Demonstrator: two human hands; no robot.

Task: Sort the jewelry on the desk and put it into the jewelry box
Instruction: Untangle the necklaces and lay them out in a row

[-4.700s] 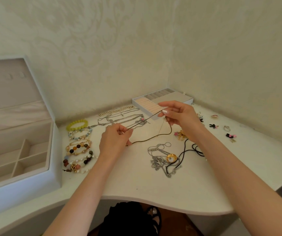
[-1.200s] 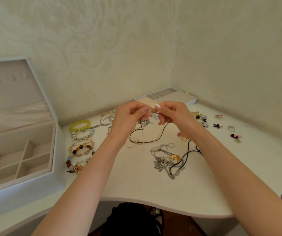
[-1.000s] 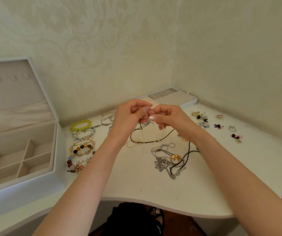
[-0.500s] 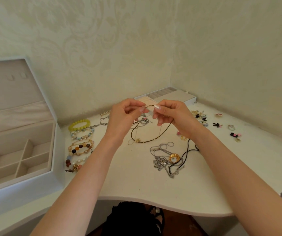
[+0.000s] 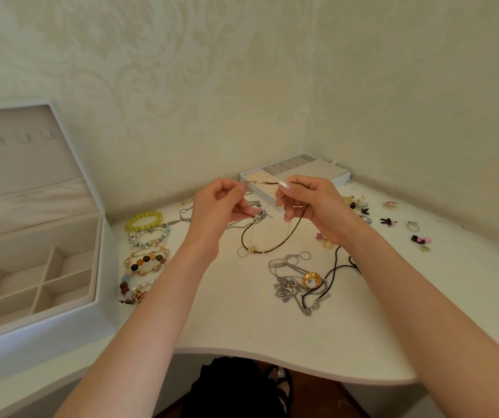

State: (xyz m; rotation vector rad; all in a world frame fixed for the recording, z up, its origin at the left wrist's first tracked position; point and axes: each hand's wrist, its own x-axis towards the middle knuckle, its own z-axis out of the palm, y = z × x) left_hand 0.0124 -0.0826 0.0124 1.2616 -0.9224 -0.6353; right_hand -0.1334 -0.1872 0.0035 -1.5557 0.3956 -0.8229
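Pale tabletop (image 5: 242,327) strewn with jewelry. Above its middle, the left hand (image 5: 218,212) and right hand (image 5: 317,209) pinch a cord necklace (image 5: 272,249) by its ends between their fingers; bracelets (image 5: 147,251) and chains (image 5: 290,285) lie outside the open jewelry box (image 5: 46,333), left edge.

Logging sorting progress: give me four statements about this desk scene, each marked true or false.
1. The left hand and the right hand both pinch the dark cord necklace. True.
2. The jewelry box is closed. False: its lid stands open.
3. The yellow bead bracelet lies in the jewelry box. False: it lies on the desk.
4. The ring tray sits at the back, near the wall corner. True.
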